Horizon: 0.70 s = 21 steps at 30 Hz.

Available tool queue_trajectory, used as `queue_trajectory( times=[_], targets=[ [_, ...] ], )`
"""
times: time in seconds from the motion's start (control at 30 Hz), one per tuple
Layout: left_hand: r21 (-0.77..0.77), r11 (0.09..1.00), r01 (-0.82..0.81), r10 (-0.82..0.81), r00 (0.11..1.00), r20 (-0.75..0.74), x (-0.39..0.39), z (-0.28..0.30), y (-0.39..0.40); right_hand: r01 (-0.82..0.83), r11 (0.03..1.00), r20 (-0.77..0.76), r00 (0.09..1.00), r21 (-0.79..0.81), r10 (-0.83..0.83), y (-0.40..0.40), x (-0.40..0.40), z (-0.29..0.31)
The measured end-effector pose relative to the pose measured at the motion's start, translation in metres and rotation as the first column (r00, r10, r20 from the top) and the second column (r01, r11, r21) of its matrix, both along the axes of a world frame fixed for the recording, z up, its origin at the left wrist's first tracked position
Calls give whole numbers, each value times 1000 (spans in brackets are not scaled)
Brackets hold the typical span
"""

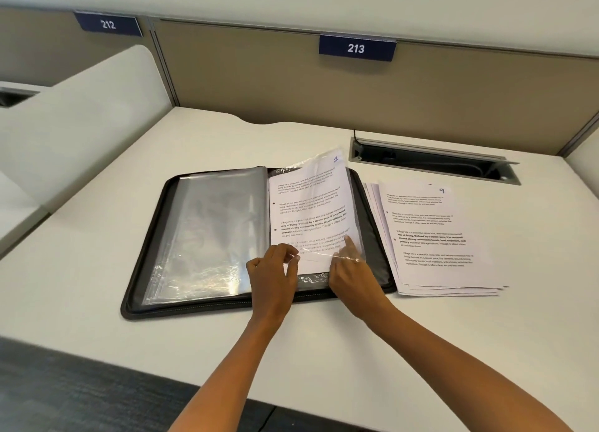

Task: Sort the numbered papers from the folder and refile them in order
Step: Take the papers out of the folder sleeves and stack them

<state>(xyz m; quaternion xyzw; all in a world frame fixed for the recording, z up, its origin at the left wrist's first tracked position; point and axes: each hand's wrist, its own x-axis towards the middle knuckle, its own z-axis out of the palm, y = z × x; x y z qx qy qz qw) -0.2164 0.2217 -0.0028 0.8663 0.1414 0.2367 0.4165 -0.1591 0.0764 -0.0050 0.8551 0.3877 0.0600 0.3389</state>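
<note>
Pale cream and smooth, the table (97, 253) sits in a cubicle bay, and both of the person's hands work at the near edge of the open black zip folder (142, 269) lying on it. The left hand (270, 277) has its fingers curled, pinching the bottom of the clear plastic sleeve (351, 253) on the folder's right page. The right hand (351, 274) rests just beside it, fingers bent around the sleeve's lower edge and forefinger stretched out flat on the white printed sheet marked 1 (308, 211). That sheet lies tilted in the sleeve, its top corner poking past the folder's far edge. On the left page, empty clear sleeves (210, 230) lie flat and shiny. Just right of the folder rests a loose stack of white printed papers (434, 237), the top one marked 9. Behind them a grey cable tray slot (431, 162) is set in the table. Tan partition panels (259, 81) carry blue number plates 212 (108, 24) and 213 (356, 48).
</note>
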Motion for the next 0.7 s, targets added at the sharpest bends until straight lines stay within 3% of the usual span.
queue_trajectory(
  times=[0.2,0.37,0.5,0.7],
  targets=[
    [17,999,43,-43,999,8,-2,-5,-1,-179,960,92,982,214,163,-9,-1,8],
    [96,991,98,-93,994,-52,-6,-9,-2,-314,860,161,949,402,271,-21,1,12],
    [122,982,143,-132,987,-90,-11,-13,-2,-307,751,175,952,585,253,-30,-5,17],
    [-82,996,45,-53,994,-96,-30,-23,-4,-214,728,83,974,651,212,-57,-25,1]
  ],
)
